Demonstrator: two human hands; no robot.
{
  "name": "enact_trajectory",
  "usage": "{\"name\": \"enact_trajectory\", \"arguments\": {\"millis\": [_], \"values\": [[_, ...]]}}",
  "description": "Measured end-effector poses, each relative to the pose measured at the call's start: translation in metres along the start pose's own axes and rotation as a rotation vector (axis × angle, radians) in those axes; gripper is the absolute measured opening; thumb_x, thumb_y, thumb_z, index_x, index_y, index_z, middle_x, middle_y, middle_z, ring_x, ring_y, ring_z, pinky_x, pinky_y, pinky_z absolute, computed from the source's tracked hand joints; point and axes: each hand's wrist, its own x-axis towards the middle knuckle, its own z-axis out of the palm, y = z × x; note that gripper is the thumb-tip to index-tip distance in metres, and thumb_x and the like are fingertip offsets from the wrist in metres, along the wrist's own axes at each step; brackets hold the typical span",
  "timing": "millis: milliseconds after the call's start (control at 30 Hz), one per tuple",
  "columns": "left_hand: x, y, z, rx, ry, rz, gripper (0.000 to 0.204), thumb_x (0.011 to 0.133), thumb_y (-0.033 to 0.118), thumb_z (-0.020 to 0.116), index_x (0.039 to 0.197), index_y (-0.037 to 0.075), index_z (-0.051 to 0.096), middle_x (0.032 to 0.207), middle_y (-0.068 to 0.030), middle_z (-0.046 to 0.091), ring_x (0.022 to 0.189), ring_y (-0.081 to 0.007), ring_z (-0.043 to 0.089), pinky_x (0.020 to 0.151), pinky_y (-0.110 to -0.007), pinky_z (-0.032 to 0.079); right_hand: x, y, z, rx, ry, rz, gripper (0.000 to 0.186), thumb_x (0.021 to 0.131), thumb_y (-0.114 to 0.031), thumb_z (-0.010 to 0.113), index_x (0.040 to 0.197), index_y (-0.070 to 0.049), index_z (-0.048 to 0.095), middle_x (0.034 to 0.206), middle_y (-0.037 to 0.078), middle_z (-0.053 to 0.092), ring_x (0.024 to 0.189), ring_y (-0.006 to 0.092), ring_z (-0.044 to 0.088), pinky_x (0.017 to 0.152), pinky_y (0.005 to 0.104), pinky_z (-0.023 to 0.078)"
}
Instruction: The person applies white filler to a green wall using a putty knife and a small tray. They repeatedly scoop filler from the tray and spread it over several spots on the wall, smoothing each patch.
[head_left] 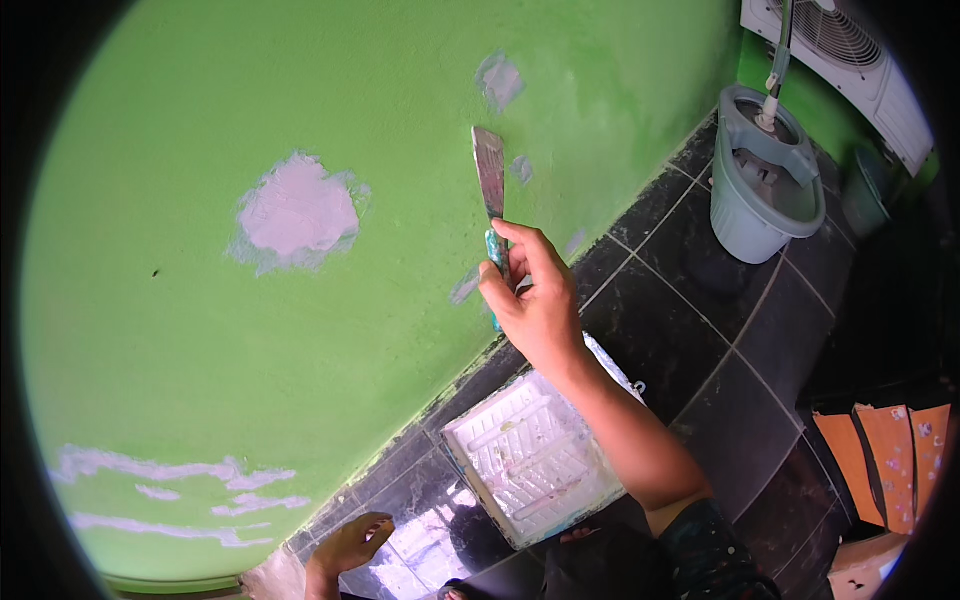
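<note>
My right hand [535, 300] grips the blue-green handle of a putty knife [490, 170], its blade pointing up and smeared with whitish filler. The blade stands in front of a green wall [400, 90]; whether it touches the wall I cannot tell. Near the blade are a small filler patch [499, 81] and a smaller one [521, 169]. A large pale patch [300, 215] lies to the left. At the bottom, my left hand [352, 544] is held low by the wall with its fingers loosely curved and apart, nothing in them.
A white paint tray [530, 450] with a ribbed bed rests on dark floor tiles [690, 290] under my right forearm. A grey mop bucket [765, 180] stands at the upper right, below a white fan unit [850, 60]. Orange boards [885, 465] lie at the right edge.
</note>
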Motion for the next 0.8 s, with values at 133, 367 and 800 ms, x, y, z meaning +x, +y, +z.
{"name": "enact_trajectory", "arguments": {"millis": [133, 367, 800], "values": [[0.000, 0.003, 0.000, 0.008, -0.007, 0.012, 0.045, 0.107, 0.042, 0.060, 0.137, 0.008, 0.065, 0.128, -0.0160, 0.073, 0.115, -0.0307, 0.071, 0.099, -0.040, 0.055, 0.010, 0.008, -0.005, 0.023, 0.105, 0.043, 0.043, 0.093, 0.001, 0.072, 0.135, 0.000, 0.059, 0.079, 0.001, 0.057, 0.069, 0.0087, 0.055, 0.061, 0.0261, 0.048], [0.005, 0.002, 0.002, 0.017, -0.008, 0.026, 0.045, 0.107, 0.040, 0.061, 0.135, 0.005, 0.065, 0.124, -0.0166, 0.074, 0.111, -0.0296, 0.072, 0.096, -0.039, 0.057, 0.008, 0.020, 0.044, -0.020, 0.170, -0.107, 0.045, 0.092, 0.001, 0.073, 0.134, 0.001, 0.059, 0.080, 0.002, 0.056, 0.069, 0.0106, 0.055, 0.061, 0.0279, 0.049], [0.003, 0.002, -0.001, 0.015, -0.019, -0.021, 0.046, 0.107, 0.042, 0.059, 0.137, 0.007, 0.065, 0.128, -0.0160, 0.072, 0.115, -0.0304, 0.070, 0.099, -0.040, 0.055, 0.001, 0.007, 0.021, 0.067, 0.088, 0.054, 0.042, 0.095, -0.001, 0.072, 0.135, -0.001, 0.061, 0.079, 0.000, 0.058, 0.068, 0.0068, 0.056, 0.060, 0.0248, 0.047]]}}
